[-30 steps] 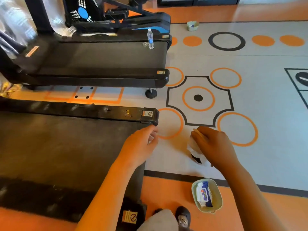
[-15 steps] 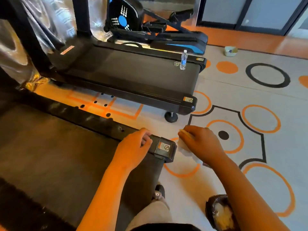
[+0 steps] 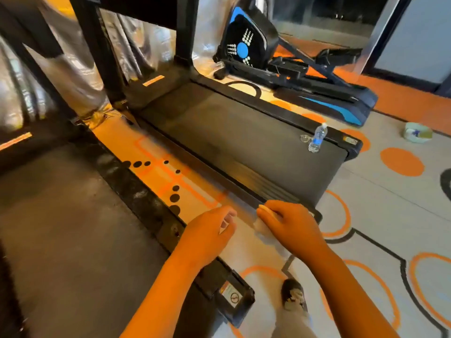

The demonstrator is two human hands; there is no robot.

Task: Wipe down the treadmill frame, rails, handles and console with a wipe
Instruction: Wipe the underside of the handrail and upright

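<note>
Head-worn view, down over treadmill (image 3: 73, 228)

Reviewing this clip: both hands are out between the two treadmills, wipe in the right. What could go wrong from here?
1. The water bottle stands upright on the far treadmill's belt near its rear end; wiping that frame could tip it over.
2. The wipe is bunched in the right hand's grip, so little of it may meet the rail.
3. The shoe is planted close to the near treadmill's rear corner; a step could catch it.

Bare hands (image 3: 210, 230) and forearms (image 3: 170, 286), pale trouser leg (image 3: 291, 325), dark shoe (image 3: 291, 295)
</note>
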